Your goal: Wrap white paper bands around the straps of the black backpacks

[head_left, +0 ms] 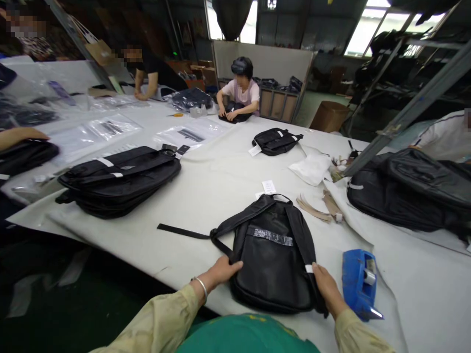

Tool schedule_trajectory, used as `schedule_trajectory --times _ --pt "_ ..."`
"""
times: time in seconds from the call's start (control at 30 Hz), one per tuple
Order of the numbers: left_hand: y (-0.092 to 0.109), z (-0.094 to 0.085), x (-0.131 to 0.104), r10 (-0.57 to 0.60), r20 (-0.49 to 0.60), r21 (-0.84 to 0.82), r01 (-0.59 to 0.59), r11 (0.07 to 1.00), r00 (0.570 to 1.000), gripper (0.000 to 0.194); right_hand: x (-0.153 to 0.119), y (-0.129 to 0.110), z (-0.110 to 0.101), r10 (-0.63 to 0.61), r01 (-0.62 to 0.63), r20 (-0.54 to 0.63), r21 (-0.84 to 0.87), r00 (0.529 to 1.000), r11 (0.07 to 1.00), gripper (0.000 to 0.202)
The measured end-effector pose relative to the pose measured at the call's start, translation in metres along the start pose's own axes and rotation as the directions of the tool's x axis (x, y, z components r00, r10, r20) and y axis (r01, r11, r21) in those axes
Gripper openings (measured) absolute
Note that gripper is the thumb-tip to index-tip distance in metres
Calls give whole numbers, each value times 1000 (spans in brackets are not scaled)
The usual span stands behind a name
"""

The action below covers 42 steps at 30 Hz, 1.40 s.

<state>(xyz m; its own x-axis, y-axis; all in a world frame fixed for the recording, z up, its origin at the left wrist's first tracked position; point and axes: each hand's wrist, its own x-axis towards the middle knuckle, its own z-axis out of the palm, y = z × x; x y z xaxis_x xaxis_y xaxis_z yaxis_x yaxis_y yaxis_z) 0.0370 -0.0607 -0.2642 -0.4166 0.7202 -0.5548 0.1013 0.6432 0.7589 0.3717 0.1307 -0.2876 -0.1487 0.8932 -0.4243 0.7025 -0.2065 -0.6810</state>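
Observation:
A black backpack [274, 264] lies on the white-covered table before me, straps facing up and its top pointing away. My left hand [222, 270] grips its left edge, thumb on top and the other fingers partly hidden. On the opposite side, my right hand [327, 283] is closed on the right edge, by a white piece of tape [309, 268] on the strap. A shiny strip [272, 236] crosses the back panel. One loose strap end [184, 231] stretches out to the left. Paper tags [269, 187] stick out near the top handle.
A blue tape dispenser [358, 282] stands right of my right hand. Stacked black backpacks [121, 179] lie left; another small backpack [275, 141] is farther back. Brown paper strips [314, 210] and dark bags [412, 191] lie right, beside a metal post [401, 105]. Co-workers [241, 93] work around the table.

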Motion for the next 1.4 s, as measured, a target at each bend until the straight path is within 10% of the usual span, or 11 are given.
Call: schedule_trajectory --times 0.1,0.2,0.27,0.37,0.5,0.67,0.83,1.0,1.13,1.4 --pt "9 -13 -3 51 300 99 -84 992 953 31 15 -1 -24 -126 66 -170 -320 977 945 60" --pt "16 -35 20 167 -134 148 -146 978 977 27 2 -21 -17 -325 172 -259 -476 910 862 56" --pt "13 -37 34 178 -208 92 -162 983 962 32 -15 -41 4 -455 295 -246 -491 856 820 51" --pt "1 -25 36 76 211 -44 -68 997 974 39 -40 -67 40 -553 490 -105 -351 827 798 41" --pt "9 -26 21 60 542 -199 58 978 838 34 -61 -85 60 -500 503 64 -33 863 864 27" --pt "101 -45 35 255 273 -741 34 671 928 39 -75 -118 62 -296 166 280 407 913 898 40" --pt "178 -16 48 392 402 -737 39 674 827 38 -78 -164 77 -398 138 317 607 861 783 44" --pt "197 14 53 350 402 -698 35 716 846 28 -59 -178 88 -357 220 97 631 929 743 35" --pt "208 21 64 257 386 -669 77 740 886 14 -49 -167 86 -360 162 181 651 915 741 27" --pt "219 37 87 136 321 -619 99 779 937 8 -50 -146 81 -289 262 203 150 936 954 19"
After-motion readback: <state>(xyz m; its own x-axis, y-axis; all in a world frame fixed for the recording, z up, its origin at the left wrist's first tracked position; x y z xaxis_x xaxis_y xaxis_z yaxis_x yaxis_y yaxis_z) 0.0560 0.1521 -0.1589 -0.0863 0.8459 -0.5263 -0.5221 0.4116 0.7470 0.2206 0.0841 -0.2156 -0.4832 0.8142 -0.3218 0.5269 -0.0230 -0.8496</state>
